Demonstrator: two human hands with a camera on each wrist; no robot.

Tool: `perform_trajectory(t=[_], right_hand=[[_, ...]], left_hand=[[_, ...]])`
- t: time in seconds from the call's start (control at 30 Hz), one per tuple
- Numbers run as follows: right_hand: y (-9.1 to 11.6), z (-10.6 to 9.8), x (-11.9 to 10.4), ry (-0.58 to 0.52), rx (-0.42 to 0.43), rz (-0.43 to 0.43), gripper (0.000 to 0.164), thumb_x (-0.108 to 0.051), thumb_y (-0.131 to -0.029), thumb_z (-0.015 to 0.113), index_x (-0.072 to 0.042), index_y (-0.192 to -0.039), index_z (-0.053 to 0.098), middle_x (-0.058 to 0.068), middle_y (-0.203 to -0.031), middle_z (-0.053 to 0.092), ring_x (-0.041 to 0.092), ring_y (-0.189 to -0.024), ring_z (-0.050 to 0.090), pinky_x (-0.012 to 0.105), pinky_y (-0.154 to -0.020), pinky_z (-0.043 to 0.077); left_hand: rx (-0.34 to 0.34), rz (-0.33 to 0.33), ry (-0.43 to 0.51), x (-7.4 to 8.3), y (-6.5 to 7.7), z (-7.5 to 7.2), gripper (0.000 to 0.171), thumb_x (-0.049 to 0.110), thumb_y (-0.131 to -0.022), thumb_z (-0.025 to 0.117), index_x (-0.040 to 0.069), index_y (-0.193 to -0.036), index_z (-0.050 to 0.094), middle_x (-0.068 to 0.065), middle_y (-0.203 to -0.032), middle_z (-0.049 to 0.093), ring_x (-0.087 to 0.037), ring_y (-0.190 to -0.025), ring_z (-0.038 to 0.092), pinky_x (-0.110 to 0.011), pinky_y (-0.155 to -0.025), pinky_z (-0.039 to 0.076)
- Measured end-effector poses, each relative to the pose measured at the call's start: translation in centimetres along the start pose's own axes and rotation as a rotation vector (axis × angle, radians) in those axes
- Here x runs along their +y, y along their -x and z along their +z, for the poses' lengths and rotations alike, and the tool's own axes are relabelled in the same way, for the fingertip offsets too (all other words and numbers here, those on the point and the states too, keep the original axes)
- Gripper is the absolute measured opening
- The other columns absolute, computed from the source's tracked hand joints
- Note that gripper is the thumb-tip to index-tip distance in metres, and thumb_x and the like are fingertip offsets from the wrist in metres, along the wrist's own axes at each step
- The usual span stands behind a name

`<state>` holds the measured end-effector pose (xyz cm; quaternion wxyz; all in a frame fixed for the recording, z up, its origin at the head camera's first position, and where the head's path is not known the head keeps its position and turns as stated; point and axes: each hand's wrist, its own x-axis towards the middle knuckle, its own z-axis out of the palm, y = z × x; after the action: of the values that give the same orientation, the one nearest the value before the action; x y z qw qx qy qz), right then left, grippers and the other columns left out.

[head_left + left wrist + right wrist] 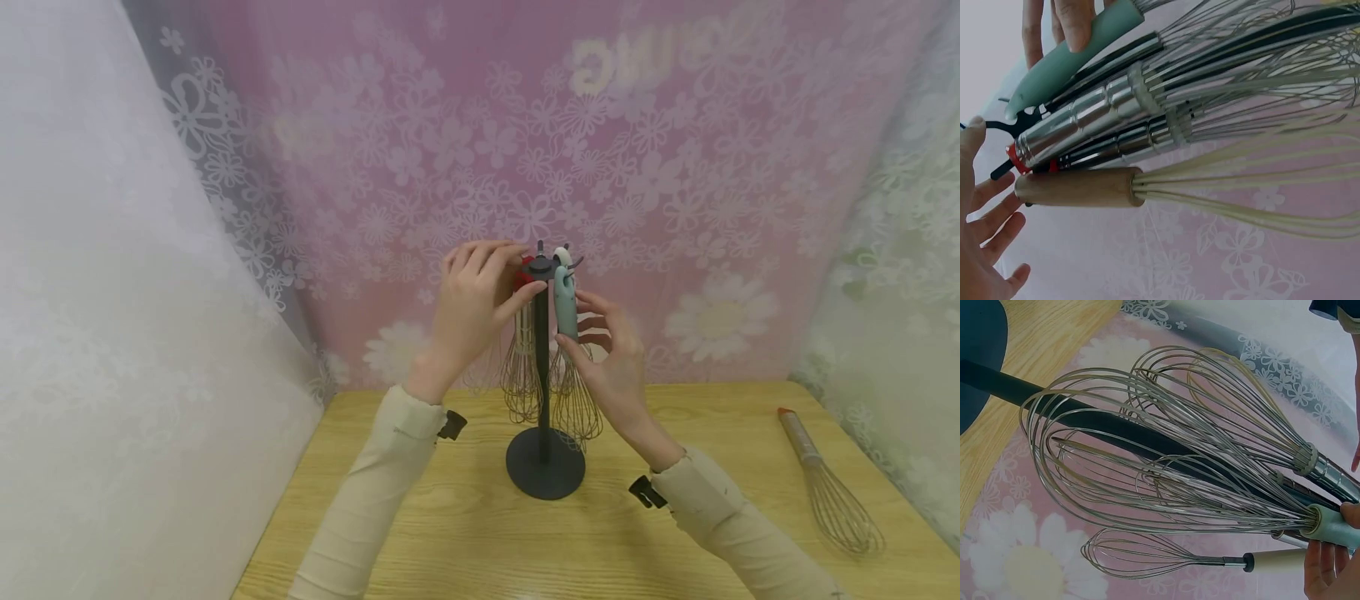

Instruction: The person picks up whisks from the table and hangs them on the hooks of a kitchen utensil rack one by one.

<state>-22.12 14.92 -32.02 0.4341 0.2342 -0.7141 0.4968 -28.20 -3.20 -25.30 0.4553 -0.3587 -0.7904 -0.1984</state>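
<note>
In the head view, my right hand (618, 358) pinches the pale green handle of a balloon whisk (566, 302) between thumb and fingers. The handle's end is up against a hook of the black stand (543, 367). My left hand (472, 287) is at the stand's top, beside a red-ended whisk. In the left wrist view its fingers are spread and its thumb is by a black hook; a steel-handled whisk (1079, 119) and a wooden-handled whisk (1079, 187) hang close by. The right wrist view shows the green whisk's wires (1166, 494) overlapping others.
A loose whisk (825, 475) with a red end lies at the right of the wooden table (480, 542). The stand's round base (545, 479) rests on the table. A cream-handled whisk (1272, 560) hangs beside the green one. Flowered pink cloth (420, 167) hangs behind.
</note>
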Motion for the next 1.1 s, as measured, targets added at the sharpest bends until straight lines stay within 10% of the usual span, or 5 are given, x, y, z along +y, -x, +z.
perform_trajectory(t=[0.47,0.73,1.1], right_hand=[[0.0,0.0,0.1,-0.002,-0.006,0.005,0.058,0.016,-0.079,0.077,0.013,-0.133,0.055,0.032,-0.114,0.061,0.037,-0.088,0.064,0.008,-0.078,0.048],[0.0,-0.1,0.0,-0.002,-0.005,-0.005,0.059,0.017,-0.078,0.077,0.013,-0.133,0.055,0.033,-0.114,0.06,0.043,-0.087,0.065,0.006,-0.078,0.047],[-0.1,-0.1,0.0,0.008,-0.013,0.009,0.059,0.015,-0.079,0.077,0.012,-0.134,0.055,0.032,-0.115,0.06,0.041,-0.089,0.065,0.035,-0.073,0.058]], left_hand=[[-0.323,-0.09,0.001,-0.9,-1.0,-1.0,0.06,0.05,-0.098,0.063,0.012,-0.144,0.055,-0.005,-0.144,0.058,-0.024,-0.136,0.048,-0.052,-0.122,0.022],[-0.364,-0.081,-0.022,-1.0,-1.2,-1.1,0.058,0.052,-0.1,0.058,0.014,-0.143,0.057,-0.002,-0.143,0.058,-0.025,-0.136,0.047,-0.052,-0.121,0.022],[-0.364,-0.075,-0.027,-1.1,-1.3,-1.0,0.056,0.054,-0.099,0.058,0.015,-0.139,0.059,-0.002,-0.141,0.058,-0.025,-0.134,0.048,-0.052,-0.121,0.022]])
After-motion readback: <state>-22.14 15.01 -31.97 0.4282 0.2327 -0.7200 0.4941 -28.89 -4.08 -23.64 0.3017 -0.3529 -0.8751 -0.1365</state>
